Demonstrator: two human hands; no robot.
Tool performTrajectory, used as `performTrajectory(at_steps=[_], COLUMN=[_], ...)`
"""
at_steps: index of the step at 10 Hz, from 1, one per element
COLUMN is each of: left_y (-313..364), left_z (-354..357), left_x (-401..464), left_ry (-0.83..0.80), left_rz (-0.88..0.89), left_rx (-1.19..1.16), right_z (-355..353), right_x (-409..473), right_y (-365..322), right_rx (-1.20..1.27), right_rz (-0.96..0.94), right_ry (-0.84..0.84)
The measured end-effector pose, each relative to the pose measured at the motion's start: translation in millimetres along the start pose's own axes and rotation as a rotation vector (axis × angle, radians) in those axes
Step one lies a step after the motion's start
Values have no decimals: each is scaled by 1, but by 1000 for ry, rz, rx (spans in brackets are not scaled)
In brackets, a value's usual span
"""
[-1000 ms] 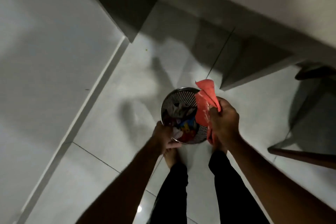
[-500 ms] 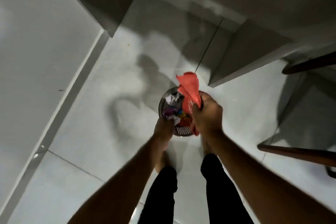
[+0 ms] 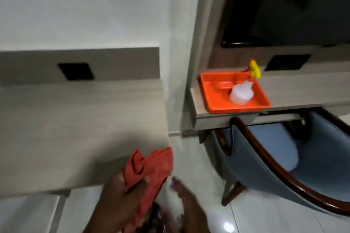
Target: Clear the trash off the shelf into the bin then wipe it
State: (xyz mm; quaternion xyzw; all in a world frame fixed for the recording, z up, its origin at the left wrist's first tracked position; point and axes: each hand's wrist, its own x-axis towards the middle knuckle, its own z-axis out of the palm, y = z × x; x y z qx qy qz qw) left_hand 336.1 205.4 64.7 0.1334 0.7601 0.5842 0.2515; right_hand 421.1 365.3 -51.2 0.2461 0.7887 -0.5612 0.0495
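1. Grips a bunched red cloth [image 3: 151, 164] in the clenched left hand [image 3: 121, 202], low in view and just in front of the pale shelf [image 3: 75, 128].
2. Cannot tell the state of the right hand [image 3: 189, 200]: blurred, fingers seemingly stretched out, just beside the cloth.
3. Shows no trash on the visible part of the shelf, so probably past the clearing step and at the start of wiping.
4. Catches only a dark sliver between the hands at the bottom edge, possibly the bin [image 3: 158, 213], but too blurred to be sure.
5. Finds a white spray bottle [image 3: 241, 93] standing in an orange tray [image 3: 214, 100] on the surface [image 3: 303, 89] to the right, well apart from the hands, with a blue chair [image 3: 265, 166] tucked beneath.
6. Calls next for lifting the cloth onto the shelf top, flattening it and sweeping across, perhaps fetching the spray bottle first with the right hand.
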Motion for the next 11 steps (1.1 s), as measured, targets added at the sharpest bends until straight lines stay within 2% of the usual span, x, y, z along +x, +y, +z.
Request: performTrajectory(at_steps=[1,2,3,4,5,6,7,8,9,10,11], left_y=[77,139,172,178,164,144,120,102,94,99,110], left_z=[16,61,111,164,205,236,255,255,234,183,116], left_x=[46,120,200,291,373,434,467,470,448,415,377], left_ry=[-124,-254,-258,-218,-182,-88,-50,-35,-55,-20,170], left_rz=[28,166,185,128,109,119,99,114,256,475,613], left_rx=[47,37,84,179,309,502,585,649,753,949,1055], right_z=[-59,-140,-189,-237,-270,-292,-304,-307,-301,-295,-274], right_x=[-16,17,62,118,180,236,280,302,308,299,277], right_y=[-12,-41,-45,-28,-14,-9,-5,-6,-1,-5,-38], right_rx=[156,535,665,631,485,230,13,-213,-563,-608,-894], right_rz=[-220,-236,-194,-138,-91,24,172,63,71,225,151], right_ry=[268,52,142,340,508,597,554,570,296,209,399])
